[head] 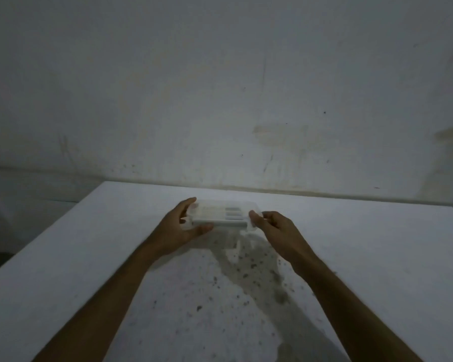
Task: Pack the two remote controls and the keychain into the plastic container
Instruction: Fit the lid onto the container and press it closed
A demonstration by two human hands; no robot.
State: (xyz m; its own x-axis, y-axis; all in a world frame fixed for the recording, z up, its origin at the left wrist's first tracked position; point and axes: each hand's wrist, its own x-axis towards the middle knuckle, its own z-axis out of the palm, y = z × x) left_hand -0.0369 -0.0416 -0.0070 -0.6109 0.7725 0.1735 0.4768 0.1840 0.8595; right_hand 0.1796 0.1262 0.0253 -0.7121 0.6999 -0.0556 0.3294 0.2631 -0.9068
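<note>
Both hands hold the plastic container near the tabletop's far edge: left hand and right hand grip its ends. Contents blurred; packing appears finished. Next: set it down level.

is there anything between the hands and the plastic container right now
No. Nothing visible is in the way: the left hand grips the left end of the plastic container and the right hand grips its right end, both directly on it. Pale, blurred shapes show inside it.
</note>
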